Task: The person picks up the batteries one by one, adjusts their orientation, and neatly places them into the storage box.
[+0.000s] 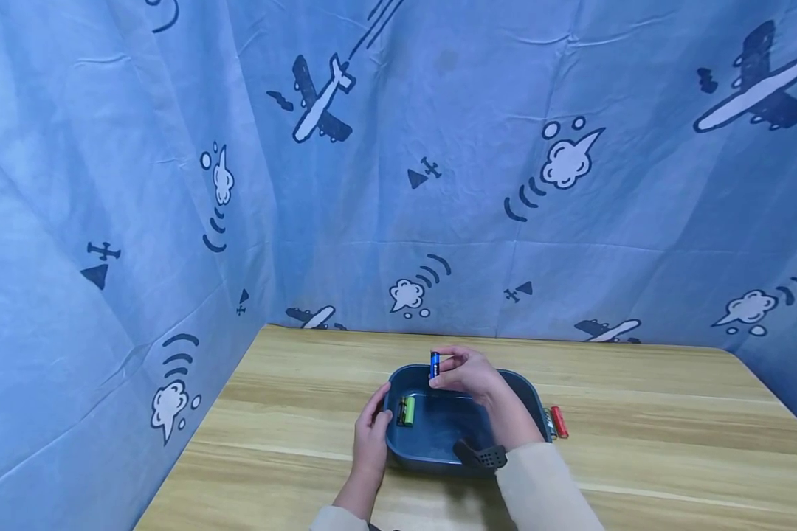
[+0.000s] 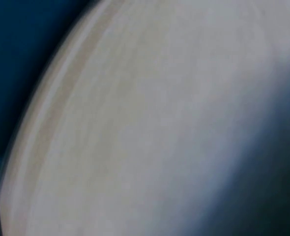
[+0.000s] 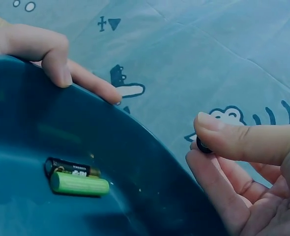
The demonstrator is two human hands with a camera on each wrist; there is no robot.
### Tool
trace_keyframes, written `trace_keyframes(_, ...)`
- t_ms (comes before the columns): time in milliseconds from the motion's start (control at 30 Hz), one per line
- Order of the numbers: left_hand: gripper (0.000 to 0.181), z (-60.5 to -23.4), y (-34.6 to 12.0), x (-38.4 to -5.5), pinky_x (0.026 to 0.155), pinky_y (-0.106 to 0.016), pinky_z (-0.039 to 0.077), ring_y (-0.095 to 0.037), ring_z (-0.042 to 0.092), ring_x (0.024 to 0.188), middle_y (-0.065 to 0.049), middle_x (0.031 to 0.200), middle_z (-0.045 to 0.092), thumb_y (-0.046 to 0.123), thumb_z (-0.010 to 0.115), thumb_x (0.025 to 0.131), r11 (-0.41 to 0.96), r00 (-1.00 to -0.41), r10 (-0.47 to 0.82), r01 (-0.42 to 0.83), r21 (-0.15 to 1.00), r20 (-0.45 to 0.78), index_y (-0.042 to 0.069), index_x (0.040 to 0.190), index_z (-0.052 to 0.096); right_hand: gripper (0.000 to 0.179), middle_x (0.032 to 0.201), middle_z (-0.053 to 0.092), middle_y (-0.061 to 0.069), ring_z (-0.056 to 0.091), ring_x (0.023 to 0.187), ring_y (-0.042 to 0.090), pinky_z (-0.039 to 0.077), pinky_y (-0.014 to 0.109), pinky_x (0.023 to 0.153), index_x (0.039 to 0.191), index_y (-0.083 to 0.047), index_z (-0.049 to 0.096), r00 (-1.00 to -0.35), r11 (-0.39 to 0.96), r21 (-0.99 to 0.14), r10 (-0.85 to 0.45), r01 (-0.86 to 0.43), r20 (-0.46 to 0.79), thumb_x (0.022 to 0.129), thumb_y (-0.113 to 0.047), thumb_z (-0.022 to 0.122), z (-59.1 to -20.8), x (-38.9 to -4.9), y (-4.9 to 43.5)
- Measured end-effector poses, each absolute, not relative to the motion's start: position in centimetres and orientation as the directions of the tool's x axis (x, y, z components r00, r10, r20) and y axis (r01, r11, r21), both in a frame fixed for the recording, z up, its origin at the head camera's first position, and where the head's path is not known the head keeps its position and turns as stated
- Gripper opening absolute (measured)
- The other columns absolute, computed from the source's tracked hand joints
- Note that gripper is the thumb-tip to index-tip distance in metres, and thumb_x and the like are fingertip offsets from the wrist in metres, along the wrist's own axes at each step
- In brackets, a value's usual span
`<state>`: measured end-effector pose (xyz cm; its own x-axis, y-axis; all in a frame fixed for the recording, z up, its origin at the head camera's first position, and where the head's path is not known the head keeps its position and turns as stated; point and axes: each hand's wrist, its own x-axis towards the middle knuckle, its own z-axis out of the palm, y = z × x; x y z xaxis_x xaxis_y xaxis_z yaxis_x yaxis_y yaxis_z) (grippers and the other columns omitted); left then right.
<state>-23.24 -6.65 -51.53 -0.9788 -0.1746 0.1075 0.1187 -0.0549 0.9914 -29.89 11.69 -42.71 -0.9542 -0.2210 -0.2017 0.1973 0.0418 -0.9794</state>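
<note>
My right hand [image 1: 468, 376] pinches a blue battery [image 1: 435, 366] upright between thumb and fingers, over the far part of a dark blue basin [image 1: 432, 466]. In the right wrist view only the battery's dark end [image 3: 203, 146] shows between the fingertips. At the basin's left side my left hand [image 1: 370, 439] grips the rim, its thumb bent over the edge and a finger along the outside. Inside, near the left wall, a green battery [image 3: 80, 184] and a black battery [image 3: 69, 167] lie side by side. The left wrist view shows mostly blurred tabletop.
To the right of the basin, a red battery [image 1: 559, 422] lies on the wooden table [image 1: 651, 420], beside another battery [image 1: 550, 423] close against the basin wall. A blue curtain [image 1: 465, 221] with printed airplanes hangs behind the table and along its left side.
</note>
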Motion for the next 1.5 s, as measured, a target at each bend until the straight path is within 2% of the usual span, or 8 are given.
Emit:
trace_keyframes(333, 0.040, -51.8, -6.7, -23.3, 0.107, -0.044, 0.028, -0.026, 0.039, 0.129, -0.008, 0.136, 0.049, 0.006, 0.045, 0.089, -0.049, -0.974, -0.188, 0.135, 0.990, 0.124, 0.012, 0.127, 0.057, 0.058, 0.084, 0.053, 0.011, 0.064, 0.070, 0.020, 0.056, 0.037, 0.071, 0.122, 0.000, 0.052, -0.940, 0.059, -0.968, -0.230, 0.245, -0.253, 0.069, 0.011, 0.072, -42.8, -29.9, 10.2)
trace_keyframes(567, 0.040, -51.9, -6.6, -23.4, 0.107, -0.043, 0.028, -0.025, 0.038, 0.129, -0.006, 0.137, 0.047, 0.008, 0.045, 0.090, -0.069, -0.980, -0.174, 0.111, 0.991, 0.097, 0.016, 0.128, 0.057, 0.056, 0.079, 0.056, 0.008, 0.059, 0.067, 0.018, 0.055, 0.030, 0.066, 0.120, -0.002, 0.054, -0.931, 0.119, -0.958, -0.232, 0.261, -0.282, 0.068, 0.008, 0.074, -43.3, -30.0, 9.5)
trace_keyframes(767, 0.039, -51.9, -6.7, -23.3, 0.106, -0.043, 0.029, -0.026, 0.037, 0.130, -0.006, 0.139, 0.045, 0.010, 0.044, 0.093, -0.082, -0.984, -0.158, 0.099, 0.992, 0.085, 0.017, 0.130, 0.055, 0.047, 0.082, 0.057, 0.012, 0.059, 0.069, 0.020, 0.054, 0.038, 0.072, 0.113, -0.005, 0.056, -0.917, 0.121, -0.954, -0.266, 0.273, -0.296, 0.070, 0.008, 0.072, -43.5, -29.8, 9.3)
trace_keyframes(1000, 0.040, -51.7, -6.8, -23.3, 0.105, -0.040, 0.031, -0.025, 0.040, 0.128, -0.008, 0.137, 0.047, 0.007, 0.045, 0.091, -0.090, -0.980, -0.167, 0.122, 0.988, 0.106, 0.013, 0.129, 0.056, 0.048, 0.088, 0.059, 0.013, 0.062, 0.071, 0.018, 0.055, 0.030, 0.063, 0.116, -0.003, 0.054, -0.894, 0.123, -0.954, -0.334, 0.273, -0.299, 0.072, 0.005, 0.073, -43.2, -29.9, 8.9)
trace_keyframes(1200, 0.040, -51.3, -6.8, -23.3, 0.106, -0.041, 0.030, -0.026, 0.040, 0.128, -0.010, 0.135, 0.048, 0.003, 0.046, 0.090, -0.100, -0.978, -0.171, 0.139, 0.985, 0.120, 0.009, 0.127, 0.057, 0.052, 0.090, 0.062, 0.013, 0.063, 0.075, 0.020, 0.056, 0.034, 0.068, 0.121, -0.001, 0.052, -0.880, 0.115, -0.949, -0.355, 0.294, -0.315, 0.073, 0.005, 0.071, -43.2, -30.3, 8.3)
trace_keyframes(1500, 0.041, -51.9, -7.0, -23.7, 0.106, -0.042, 0.030, -0.024, 0.039, 0.129, -0.006, 0.136, 0.048, 0.007, 0.046, 0.088, -0.074, -0.982, -0.169, 0.103, 0.992, 0.089, 0.016, 0.127, 0.058, 0.050, 0.087, 0.063, 0.014, 0.065, 0.072, 0.022, 0.056, 0.040, 0.070, 0.119, 0.002, 0.052, -0.880, 0.159, -0.946, -0.349, 0.282, -0.321, 0.073, 0.007, 0.071, -43.6, -30.8, 8.2)
